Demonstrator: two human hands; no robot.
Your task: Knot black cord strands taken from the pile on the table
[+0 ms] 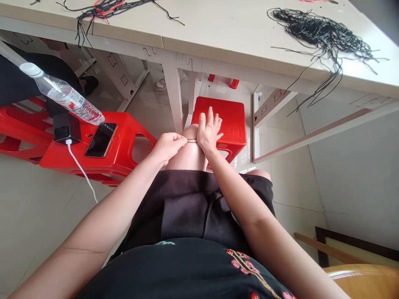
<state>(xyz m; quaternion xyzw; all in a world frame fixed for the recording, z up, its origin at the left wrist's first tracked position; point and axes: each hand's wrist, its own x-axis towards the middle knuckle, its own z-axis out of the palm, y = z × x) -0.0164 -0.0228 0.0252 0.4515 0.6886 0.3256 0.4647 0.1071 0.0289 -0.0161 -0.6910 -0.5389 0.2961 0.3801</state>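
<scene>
The left hand [171,146] pinches a black thread [192,142], its grip closed narrow; a light, steady pull should keep it straight. The right hand [209,131], fingers spread, seems to press the thread against the bare leg [183,160], best done flat-palmed. Beyond, a tangled bundle [324,31] lies on the desk [218,25].

Bright, diffuse light, glare on the tabletop [224,31] at right, shade beneath, wide-angle stretch at edges.

Thin black cord [192,142], its continuation hidden by the left hand [170,146] and right hand [209,132]; bundle of black and red cords [107,9], cropped by the upper edge; white-capped clear plastic bottle [67,95], its label print illegibly small.
</scene>
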